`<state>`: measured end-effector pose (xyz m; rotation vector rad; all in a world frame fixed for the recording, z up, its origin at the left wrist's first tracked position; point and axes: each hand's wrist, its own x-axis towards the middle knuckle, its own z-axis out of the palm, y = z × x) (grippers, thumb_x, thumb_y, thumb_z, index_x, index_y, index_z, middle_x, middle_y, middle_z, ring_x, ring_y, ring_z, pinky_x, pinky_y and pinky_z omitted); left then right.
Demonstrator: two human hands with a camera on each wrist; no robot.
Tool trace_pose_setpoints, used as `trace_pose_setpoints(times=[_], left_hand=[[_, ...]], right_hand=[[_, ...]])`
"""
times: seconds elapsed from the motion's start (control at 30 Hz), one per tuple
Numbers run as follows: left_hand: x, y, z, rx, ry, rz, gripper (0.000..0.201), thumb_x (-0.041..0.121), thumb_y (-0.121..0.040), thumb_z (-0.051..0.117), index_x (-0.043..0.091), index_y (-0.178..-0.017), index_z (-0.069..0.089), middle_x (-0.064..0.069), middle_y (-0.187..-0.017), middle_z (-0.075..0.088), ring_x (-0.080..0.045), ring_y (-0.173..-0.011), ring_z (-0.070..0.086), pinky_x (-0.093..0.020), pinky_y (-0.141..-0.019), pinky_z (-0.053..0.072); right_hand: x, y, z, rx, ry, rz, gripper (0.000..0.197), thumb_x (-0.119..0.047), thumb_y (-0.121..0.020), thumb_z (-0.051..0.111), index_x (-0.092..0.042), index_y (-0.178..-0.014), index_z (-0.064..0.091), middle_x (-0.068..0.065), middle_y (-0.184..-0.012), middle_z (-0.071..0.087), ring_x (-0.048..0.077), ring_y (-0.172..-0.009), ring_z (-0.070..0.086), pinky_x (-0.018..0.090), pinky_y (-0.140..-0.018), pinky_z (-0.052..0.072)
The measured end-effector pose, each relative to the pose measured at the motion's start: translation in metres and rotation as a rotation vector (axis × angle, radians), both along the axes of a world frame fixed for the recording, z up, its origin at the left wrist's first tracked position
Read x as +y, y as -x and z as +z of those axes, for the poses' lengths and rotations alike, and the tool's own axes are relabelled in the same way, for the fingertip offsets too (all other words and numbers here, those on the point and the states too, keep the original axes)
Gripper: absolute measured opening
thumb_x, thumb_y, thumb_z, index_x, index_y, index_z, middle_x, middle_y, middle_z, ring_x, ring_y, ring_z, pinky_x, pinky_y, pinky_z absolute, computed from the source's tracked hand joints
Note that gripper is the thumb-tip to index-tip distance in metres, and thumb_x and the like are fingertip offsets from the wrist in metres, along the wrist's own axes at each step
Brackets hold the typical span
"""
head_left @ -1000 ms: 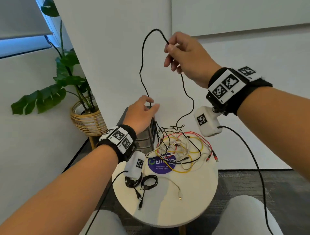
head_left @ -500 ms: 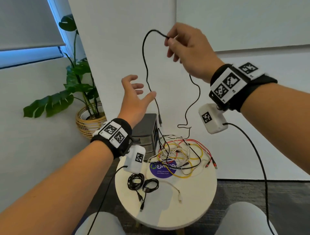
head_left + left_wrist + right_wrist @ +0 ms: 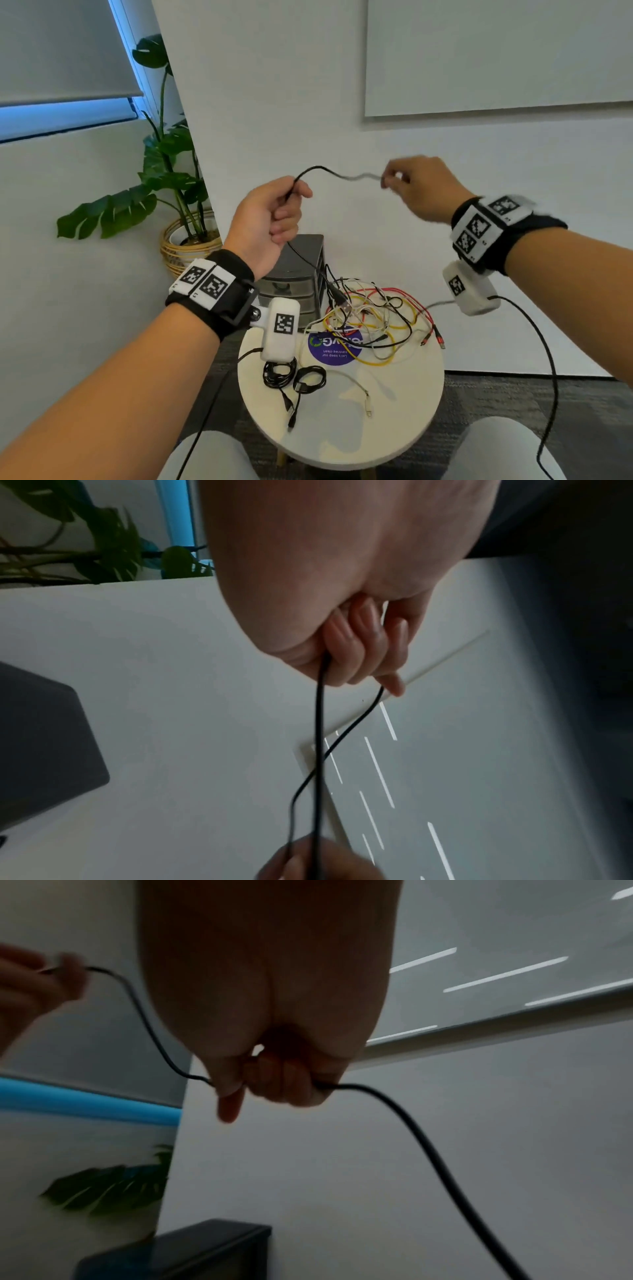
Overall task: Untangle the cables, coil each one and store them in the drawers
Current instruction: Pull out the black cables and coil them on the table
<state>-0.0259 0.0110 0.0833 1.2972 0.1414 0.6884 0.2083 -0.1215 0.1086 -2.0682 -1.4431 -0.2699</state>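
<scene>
We have our left hand [image 3: 265, 224] raised above the table, fingers [image 3: 356, 642] curled into a fist around the black cable [image 3: 322, 170]. The cable comes out of the top of that fist, arcs across to our right hand [image 3: 416, 186], and is pinched there between thumb and fingertips [image 3: 284, 1080]; that hand is motion-blurred in the head view, but the right wrist view shows the fingers curled around the cable. Below the left fist the same cable drops down to its USB plug [image 3: 344, 305], which hangs just above the tangled pile [image 3: 373, 315].

The pile of red, yellow, white and black cables lies on the round white table [image 3: 404, 421], well below both hands and roughly between them. The grey drawer unit [image 3: 301, 274] stands at the far edge of the table, directly under the left hand's fingers, just beside the pile. Two coiled black cables [image 3: 293, 377] lie near the table's left side, below the left wrist. A loose white cable end [image 3: 366, 399] rests just right of those coils. A purple round sticker [image 3: 330, 347] sits partly under the pile.

A potted plant [image 3: 171, 171] stands on the floor well left of the left hand.
</scene>
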Motion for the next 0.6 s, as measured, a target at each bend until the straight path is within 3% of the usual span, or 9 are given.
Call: trace_pose_setpoints(times=[0.07,0.17,0.27,0.33,0.37,0.4,0.47,0.53,0.6], left_hand=[[0.003,0.005,0.005,-0.065,-0.026,0.005,0.033,0.025,-0.107,0.04,0.007,-0.111,0.067,0.006,-0.061,0.03,-0.007,-0.046,0.017,-0.025,-0.044,0.01],[0.003,0.009,0.008,-0.064,-0.031,0.038,0.041,0.026,-0.109,0.036,0.006,-0.136,0.059,0.004,-0.062,0.037,-0.009,-0.047,0.014,-0.025,-0.044,0.011],[-0.001,0.01,0.006,-0.027,-0.05,0.152,0.041,0.028,-0.11,0.037,0.009,-0.142,0.052,-0.002,-0.07,0.056,-0.008,-0.042,0.025,-0.024,-0.043,0.013],[-0.007,0.009,0.007,0.012,-0.122,0.252,0.034,0.028,-0.111,0.039,0.012,-0.138,0.052,-0.006,-0.084,0.07,-0.011,-0.046,0.048,-0.022,-0.043,0.026],[-0.01,0.008,0.007,0.018,-0.144,0.266,0.033,0.026,-0.111,0.039,0.012,-0.139,0.048,-0.008,-0.096,0.075,-0.014,-0.06,0.065,-0.02,-0.049,0.042],[-0.011,0.006,0.007,0.01,-0.138,0.261,0.036,0.023,-0.111,0.039,0.01,-0.144,0.043,-0.011,-0.11,0.075,-0.019,-0.083,0.074,-0.022,-0.064,0.055],[-0.007,0.003,0.006,-0.013,-0.086,0.245,0.046,0.018,-0.111,0.04,0.004,-0.155,0.031,-0.017,-0.132,0.066,-0.023,-0.115,0.07,-0.028,-0.095,0.057],[-0.004,0.002,0.005,0.023,-0.115,0.239,0.049,0.017,-0.111,0.04,0.003,-0.157,0.03,-0.017,-0.143,0.058,-0.018,-0.123,0.065,-0.029,-0.105,0.051],[-0.005,0.004,0.005,0.136,-0.253,0.231,0.044,0.019,-0.111,0.04,0.002,-0.152,0.042,-0.01,-0.149,0.054,-0.011,-0.119,0.066,-0.026,-0.1,0.053]], right_hand=[[-0.002,0.006,-0.022,-0.037,0.222,0.117,0.017,-0.029,-0.103,0.055,-0.03,-0.091,0.068,-0.006,-0.083,0.064,0.015,-0.068,0.056,0.029,-0.065,0.037],[-0.004,0.032,-0.036,-0.017,0.399,0.296,0.02,-0.032,-0.103,0.054,-0.027,-0.095,0.072,-0.022,-0.076,0.06,0.003,-0.072,0.055,0.028,-0.069,0.038],[-0.005,0.061,-0.028,0.027,0.469,0.439,0.021,-0.03,-0.103,0.055,-0.027,-0.092,0.073,-0.028,-0.062,0.057,0.001,-0.062,0.049,0.023,-0.065,0.037],[-0.006,0.077,-0.015,0.054,0.468,0.511,0.02,-0.027,-0.102,0.058,-0.024,-0.091,0.075,-0.025,-0.059,0.056,-0.001,-0.059,0.048,0.017,-0.061,0.034],[-0.006,0.083,-0.008,0.065,0.467,0.54,0.02,-0.026,-0.101,0.059,-0.022,-0.091,0.076,-0.023,-0.058,0.056,-0.001,-0.058,0.048,0.014,-0.059,0.032],[-0.006,0.089,-0.001,0.073,0.471,0.57,0.019,-0.025,-0.1,0.06,-0.019,-0.092,0.076,-0.021,-0.057,0.055,-0.001,-0.057,0.048,0.013,-0.059,0.032],[-0.005,0.101,0.011,0.069,0.497,0.64,0.017,-0.025,-0.099,0.062,-0.017,-0.094,0.076,-0.016,-0.057,0.055,0.003,-0.057,0.046,0.014,-0.06,0.032],[-0.006,0.109,0.021,0.042,0.503,0.698,0.016,-0.024,-0.099,0.062,-0.017,-0.094,0.076,-0.009,-0.064,0.059,0.004,-0.058,0.045,0.02,-0.063,0.035],[-0.006,0.111,0.031,0.017,0.427,0.718,0.016,-0.019,-0.1,0.062,-0.014,-0.091,0.075,-0.018,-0.063,0.059,0.002,-0.058,0.047,0.014,-0.061,0.033]])
